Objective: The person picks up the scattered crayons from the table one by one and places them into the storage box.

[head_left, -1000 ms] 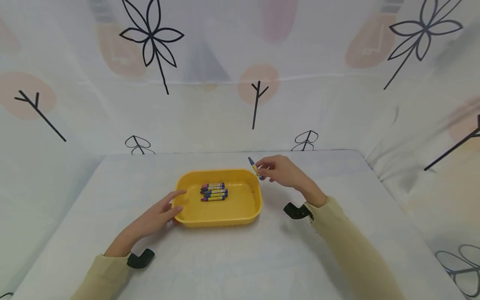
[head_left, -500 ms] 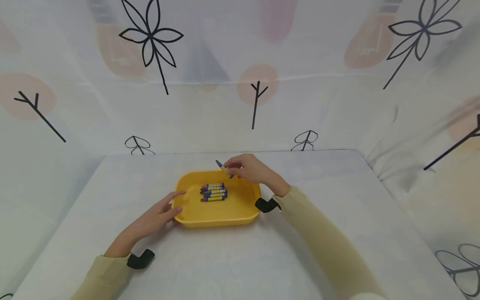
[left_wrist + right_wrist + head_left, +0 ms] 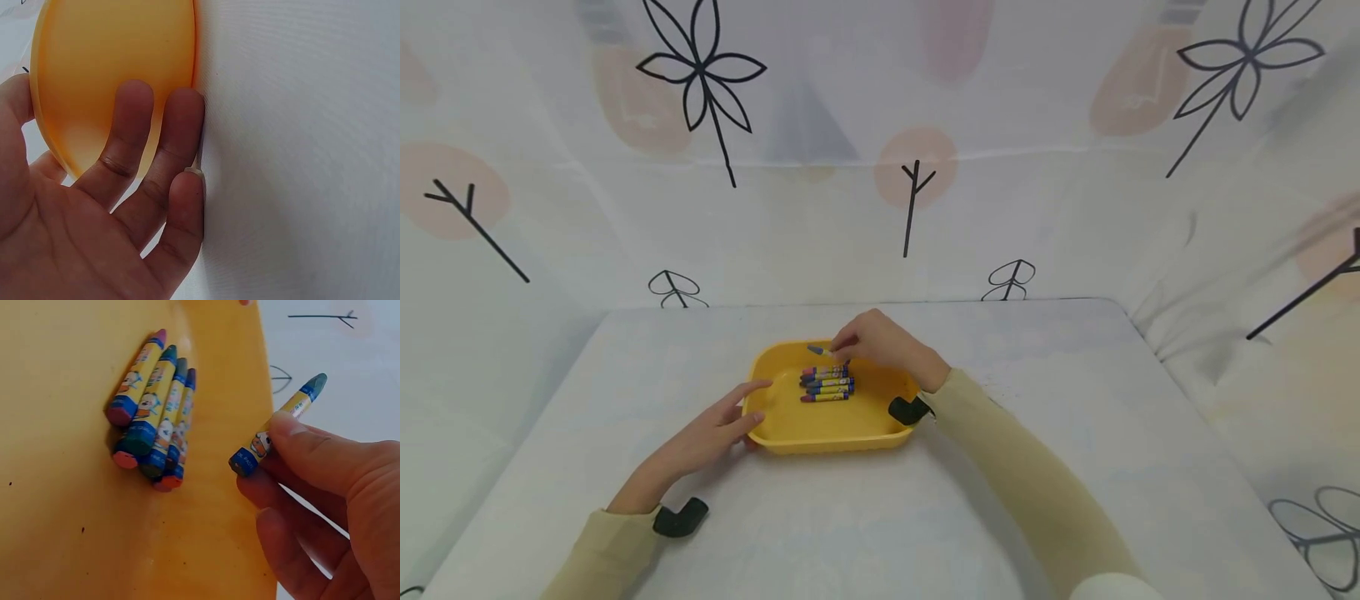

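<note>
A yellow tray [image 3: 805,427] sits on the white-covered table, with several oil pastels [image 3: 827,384] stacked side by side in its middle. My left hand [image 3: 715,432] holds the tray's left end. In the left wrist view, its fingers [image 3: 134,119] lie along the outside of the wall. Above the tray's far side, my right hand [image 3: 880,343] pinches another oil pastel [image 3: 244,460] between thumb and fingers. This pastel has a dark green-grey tip, a yellow wrapper and blue bands. It is tilted and apart from the stack in the right wrist view.
A patterned cloth wall [image 3: 820,225] rises behind the table's far edge. White cloth [image 3: 850,525] covers the table. A black band piece [image 3: 681,517] sticks out at the left wrist, and another [image 3: 908,410] at the right wrist overlaps the tray's right rim.
My right hand has carried the oil pastel leftward from beyond the tray's right end, then lower, close above the stacked pastels. The left hand and the tray have stayed in place.
</note>
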### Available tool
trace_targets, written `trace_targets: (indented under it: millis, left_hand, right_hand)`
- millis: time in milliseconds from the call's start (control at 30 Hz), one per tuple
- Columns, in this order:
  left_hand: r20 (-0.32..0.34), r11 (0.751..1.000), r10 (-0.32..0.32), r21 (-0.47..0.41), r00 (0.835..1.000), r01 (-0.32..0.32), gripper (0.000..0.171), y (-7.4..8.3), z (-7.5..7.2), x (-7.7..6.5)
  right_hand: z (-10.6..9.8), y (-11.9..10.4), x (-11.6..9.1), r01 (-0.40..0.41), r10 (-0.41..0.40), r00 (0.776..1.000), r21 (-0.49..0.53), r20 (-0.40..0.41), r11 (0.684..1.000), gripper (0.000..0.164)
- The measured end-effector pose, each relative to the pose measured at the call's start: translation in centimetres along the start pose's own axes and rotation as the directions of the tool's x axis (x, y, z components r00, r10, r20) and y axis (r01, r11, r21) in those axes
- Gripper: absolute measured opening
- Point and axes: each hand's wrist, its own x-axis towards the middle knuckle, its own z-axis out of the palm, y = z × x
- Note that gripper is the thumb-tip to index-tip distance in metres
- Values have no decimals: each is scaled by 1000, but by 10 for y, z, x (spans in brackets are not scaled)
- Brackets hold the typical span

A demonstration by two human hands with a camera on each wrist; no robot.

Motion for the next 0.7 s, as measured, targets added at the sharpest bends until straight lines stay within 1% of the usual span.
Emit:
trace_targets:
  millis: [100,200,367,600,700]
  left_hand:
    - [0,1000,-2,-4,1000,2,55,-1,0,0]
    - [2,1000,-6,-7,1000,6,55,-2,0,0]
    - [3,1000,-8,-5,1000,8,56,-3,0,0]
    - [3,1000,-4,-1,1000,4,56,-4,-1,2]
    - [3,1000,-2,-3,1000,2,55,-5,-1,2]
  right_hand:
    - [2,-4,3,14,-13,1000,-88,16,996,16]
    - [6,-6,5,32,-26,999,-167,38,985,14]
    - [11,-6,6,48,-28,996,-249,82,967,12]
    - [15,-6,7,20,12,996,-343,92,939,12]
    - [15,-7,8,12,26,995,-368,98,930,13]
